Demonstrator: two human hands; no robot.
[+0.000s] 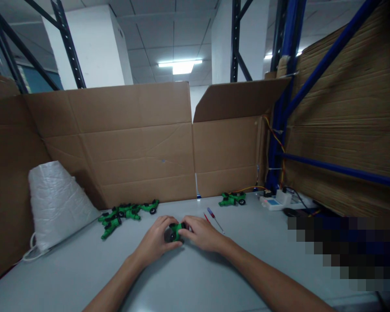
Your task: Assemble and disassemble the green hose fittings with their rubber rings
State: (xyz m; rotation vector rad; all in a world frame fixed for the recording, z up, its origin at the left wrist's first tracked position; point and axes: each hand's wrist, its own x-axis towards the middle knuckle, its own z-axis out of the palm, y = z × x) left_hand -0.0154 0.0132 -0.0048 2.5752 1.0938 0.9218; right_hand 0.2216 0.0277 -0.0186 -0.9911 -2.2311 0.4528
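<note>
Between both hands, just above the middle of the table, is a small green toy vehicle (177,232) with black wheels. My left hand (160,237) is closed around its left end, where a dark wheel shows between thumb and fingers. My right hand (199,233) pinches its right end with thumb and fingertips. Parts of the toy are hidden by the fingers. Just beyond my right hand lie a screwdriver (215,219) with a blue and red handle and a thin red tool (207,217), partly covered by the hand.
Several similar green toy vehicles (126,211) lie in a cluster at the back left of the table (68,277). Others (232,199) sit at the back right, near a white power strip (274,202). A white padded bag (60,208) stands left. Cardboard walls (139,147) enclose the table.
</note>
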